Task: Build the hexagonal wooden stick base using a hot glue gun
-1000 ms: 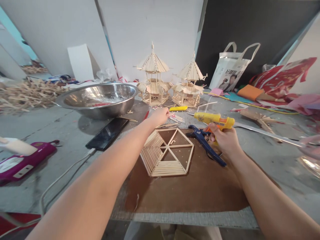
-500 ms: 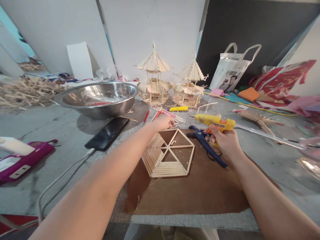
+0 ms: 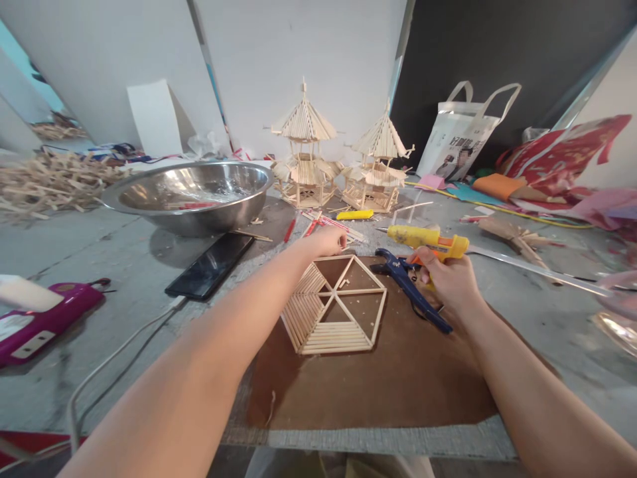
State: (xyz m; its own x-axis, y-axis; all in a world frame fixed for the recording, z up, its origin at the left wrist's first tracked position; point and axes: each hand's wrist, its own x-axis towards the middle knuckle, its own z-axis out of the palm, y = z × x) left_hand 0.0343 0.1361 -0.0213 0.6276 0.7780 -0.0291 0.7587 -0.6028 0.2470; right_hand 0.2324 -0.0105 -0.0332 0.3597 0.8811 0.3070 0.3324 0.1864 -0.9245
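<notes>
Bowl (image 3: pixel 239 211) = shiny metal; hex frame (image 3: pixel 334 336) = matt wood.

Pale panels (image 3: pixel 298 53) stand right behind the grey desk (image 3: pixel 124 265), a black panel (image 3: pixel 478 46) rises on the right, and there's turquoise, possibly a wall (image 3: pixel 12 56), at far left.

Frame (image 3: pixel 338 336) on mat (image 3: pixel 398 392); phone (image 3: pixel 209 269) left, bowl (image 3: pixel 223 216) behind phone; pavilions (image 3: pixel 304 126) behind; bag (image 3: pixel 450 143) behind right.
</notes>
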